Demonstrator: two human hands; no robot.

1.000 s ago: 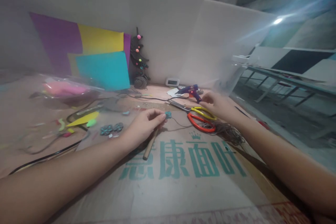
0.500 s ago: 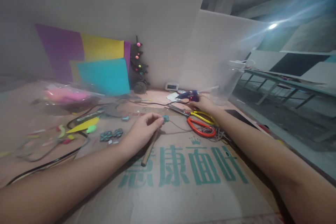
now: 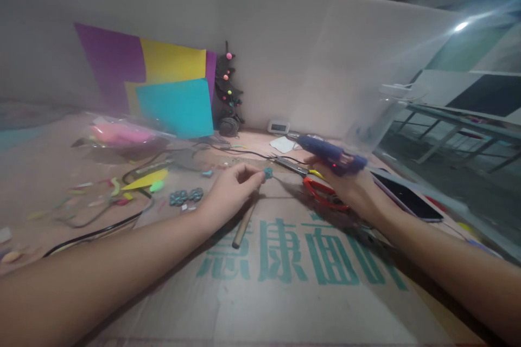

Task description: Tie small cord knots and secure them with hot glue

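A turquoise sheet (image 3: 176, 108) stands left of a white clock (image 3: 279, 127).

glue gun (image 3: 331, 153) motion-blurred, grip hidden by right hand (image 3: 344, 181). yellow scissor handle (image 3: 316, 173) mostly behind same hand. upper end of wooden stick (image 3: 243, 230) lost under left hand (image 3: 232, 195). teal piece (image 3: 267, 173) partly covered by fingers, too small to make out. clock (image 3: 279, 127) display unreadable. left-side scraps (image 3: 115, 187) blurred. forearms (image 3: 122, 265) cut off by frame edges.

Over my remote feed I see slim, bare forearms (image 3: 134, 268) tapering to narrow wrists (image 3: 202, 218), a bare left hand (image 3: 234, 188) and a bare right hand (image 3: 349, 185).
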